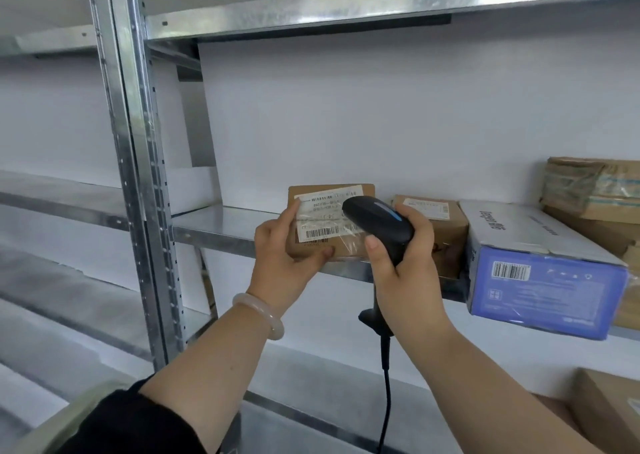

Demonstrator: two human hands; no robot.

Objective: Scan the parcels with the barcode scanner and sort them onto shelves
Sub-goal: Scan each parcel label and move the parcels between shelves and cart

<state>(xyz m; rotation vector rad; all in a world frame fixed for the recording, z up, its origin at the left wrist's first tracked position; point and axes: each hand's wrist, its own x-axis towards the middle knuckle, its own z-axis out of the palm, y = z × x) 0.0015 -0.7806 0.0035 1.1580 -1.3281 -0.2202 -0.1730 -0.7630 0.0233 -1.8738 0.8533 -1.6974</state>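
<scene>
My left hand (282,246) grips a small brown cardboard parcel (346,249) by its left edge, thumb on the lower front, holding it upright at the front of the metal shelf (221,227). A white shipping label (322,216) with barcodes faces me. My right hand (405,263) grips the handle of a black barcode scanner (375,220). The scanner's head points at the label from the right and covers part of it. Its black cable (386,394) hangs down.
On the same shelf to the right stand a small brown box (440,225), a white and blue box (540,273) with a barcode, and taped brown parcels (595,190). Another brown box (609,412) sits on the lower shelf. A steel upright (138,163) rises at left.
</scene>
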